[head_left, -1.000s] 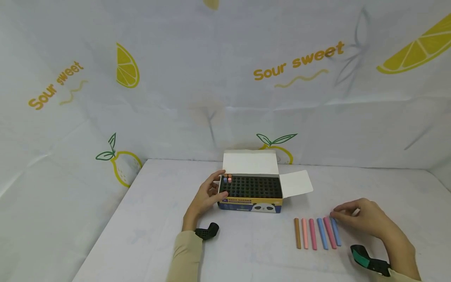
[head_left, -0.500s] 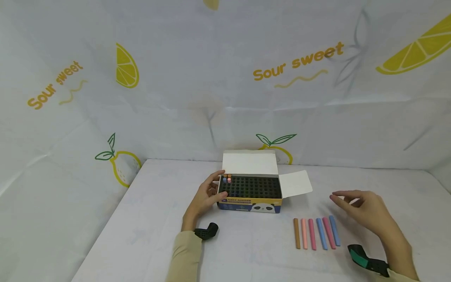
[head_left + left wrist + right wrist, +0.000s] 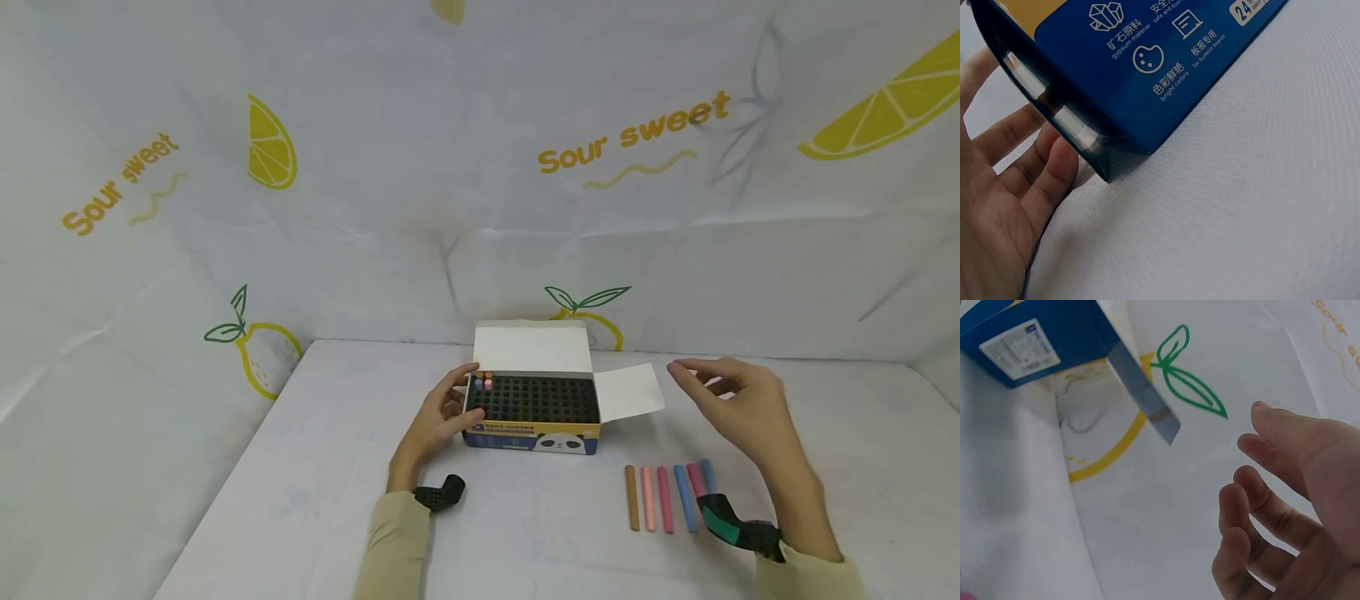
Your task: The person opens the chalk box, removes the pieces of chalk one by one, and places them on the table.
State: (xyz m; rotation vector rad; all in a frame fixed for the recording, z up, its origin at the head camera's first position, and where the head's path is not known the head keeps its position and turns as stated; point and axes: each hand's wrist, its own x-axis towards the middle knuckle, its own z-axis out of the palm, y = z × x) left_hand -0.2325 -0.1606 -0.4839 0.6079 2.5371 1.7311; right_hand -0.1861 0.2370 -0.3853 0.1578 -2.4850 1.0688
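While my left hand (image 3: 435,421) braces the chalk box (image 3: 534,408) on the desk (image 3: 315,500), my right hand (image 3: 738,404) hovers open and empty; the chalk sticks (image 3: 663,498) lie just below it, pointing away from me.

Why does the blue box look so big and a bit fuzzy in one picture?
In the left wrist view the camera sits right beside the chalk box, so it fills the frame, with shiny glare on its corner. In the head view the same box looks small and sharp. In the right wrist view the right hand looks soft.
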